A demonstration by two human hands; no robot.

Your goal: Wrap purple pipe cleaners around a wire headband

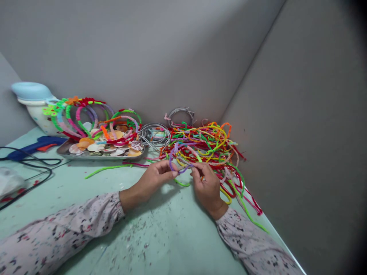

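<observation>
Near the middle of the table, a purple pipe cleaner curves between my two hands. My left hand pinches it with thumb and fingers on its left side. At its right end my right hand is closed on it, thumb against the fingertips. Pink and light green lengths show just behind the purple one; whether they are joined to it I cannot tell. Right behind and to the right of my hands lies a tangled heap of coloured pipe cleaners.
A metal tray of shells with fuzzy coloured hoops stands at the back left. Beside it are coiled grey wires, a blue glue gun with black cable, and a blue-lidded container. Grey walls border the table.
</observation>
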